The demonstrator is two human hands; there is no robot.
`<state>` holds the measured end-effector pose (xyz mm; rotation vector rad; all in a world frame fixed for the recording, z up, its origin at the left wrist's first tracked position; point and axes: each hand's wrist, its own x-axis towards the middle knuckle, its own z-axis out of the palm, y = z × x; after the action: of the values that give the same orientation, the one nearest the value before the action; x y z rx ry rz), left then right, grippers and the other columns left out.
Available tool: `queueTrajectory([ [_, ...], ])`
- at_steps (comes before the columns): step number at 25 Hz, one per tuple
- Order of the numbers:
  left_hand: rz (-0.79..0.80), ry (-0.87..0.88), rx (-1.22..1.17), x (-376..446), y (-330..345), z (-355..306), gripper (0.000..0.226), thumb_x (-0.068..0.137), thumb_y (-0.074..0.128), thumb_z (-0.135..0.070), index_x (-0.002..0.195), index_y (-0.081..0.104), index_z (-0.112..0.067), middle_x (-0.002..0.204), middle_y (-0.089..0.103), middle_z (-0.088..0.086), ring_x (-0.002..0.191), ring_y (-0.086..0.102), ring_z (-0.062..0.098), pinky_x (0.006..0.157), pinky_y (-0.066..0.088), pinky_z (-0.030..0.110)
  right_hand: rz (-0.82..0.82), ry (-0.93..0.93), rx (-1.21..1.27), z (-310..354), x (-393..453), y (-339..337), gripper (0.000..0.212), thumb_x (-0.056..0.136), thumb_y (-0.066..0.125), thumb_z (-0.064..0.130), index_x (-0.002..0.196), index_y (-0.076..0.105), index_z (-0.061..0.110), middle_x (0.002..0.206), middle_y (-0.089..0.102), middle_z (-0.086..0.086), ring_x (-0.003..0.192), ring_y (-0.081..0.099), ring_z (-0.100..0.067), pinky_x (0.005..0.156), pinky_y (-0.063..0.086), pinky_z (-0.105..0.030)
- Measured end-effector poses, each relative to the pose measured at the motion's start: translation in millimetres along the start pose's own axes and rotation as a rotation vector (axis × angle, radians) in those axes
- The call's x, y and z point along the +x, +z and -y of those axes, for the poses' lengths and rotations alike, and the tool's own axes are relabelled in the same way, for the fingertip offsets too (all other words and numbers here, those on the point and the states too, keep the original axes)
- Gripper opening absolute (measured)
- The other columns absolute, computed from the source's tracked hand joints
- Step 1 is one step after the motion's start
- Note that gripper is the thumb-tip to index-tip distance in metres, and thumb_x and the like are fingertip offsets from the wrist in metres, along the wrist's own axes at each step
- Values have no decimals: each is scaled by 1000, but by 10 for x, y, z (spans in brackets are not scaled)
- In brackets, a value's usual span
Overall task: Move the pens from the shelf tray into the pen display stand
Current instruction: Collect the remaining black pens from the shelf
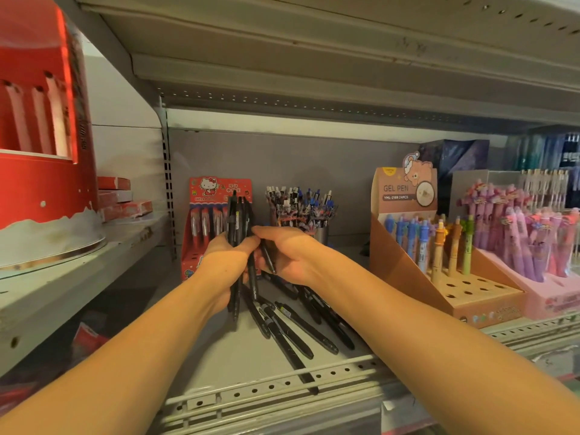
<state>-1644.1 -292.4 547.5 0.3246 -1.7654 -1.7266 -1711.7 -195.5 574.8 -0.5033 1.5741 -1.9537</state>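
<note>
Head view: left hand (224,260) grip clamps black pens (237,227), right hand (290,255) pinching them, hiding red stand (201,233).

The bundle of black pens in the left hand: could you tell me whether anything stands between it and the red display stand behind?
Nothing visible does. The left hand grips the bundle of black pens upright directly in front of the red display stand. The right hand pinches a pen beside the bundle, not behind it. More loose black pens lie on the shelf below.
</note>
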Motion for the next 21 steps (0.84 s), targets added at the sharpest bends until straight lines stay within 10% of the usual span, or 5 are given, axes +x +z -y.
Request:
queueTrajectory([
  [2,15,35,46,-16,3,-4,39,93,72,-28,127,62,-15,110,74,12,94,72,24,82,58,36,-32,-40,-36,21,-22,3,11,97,64,18,103,64,9,84,64,-6,74,56,-17,67,48,-28],
  [7,35,-40,-42,-84,-12,-43,20,88,76,-15,106,68,-11,71,77,5,57,74,15,43,53,20,28,-138,-360,10,-45,19,27,104,49,20,121,58,0,101,66,-18,90,62,-27,96,54,-47],
  [14,-54,-48,45,-50,-45,-56,11,90,69,-12,95,68,-3,90,75,19,74,71,30,76,60,46,-12,-119,-998,185,-278,-153,28,104,51,21,117,60,-2,84,63,-12,63,60,-19,60,60,-33],
  [18,-30,-27,86,-50,-11,-58,16,95,63,-11,96,66,4,50,67,0,41,59,9,42,49,18,100,43,-1587,42,-587,-325,58,91,62,56,117,62,4,99,66,-8,71,65,-17,57,61,-28],
  [21,4,-28,58,-30,57,-22,13,97,60,-10,104,59,1,57,58,7,44,51,17,44,44,25,94,123,-1728,-159,-768,-293,82,78,62,76,126,55,10,120,59,-4,74,64,-19,61,61,-33],
])
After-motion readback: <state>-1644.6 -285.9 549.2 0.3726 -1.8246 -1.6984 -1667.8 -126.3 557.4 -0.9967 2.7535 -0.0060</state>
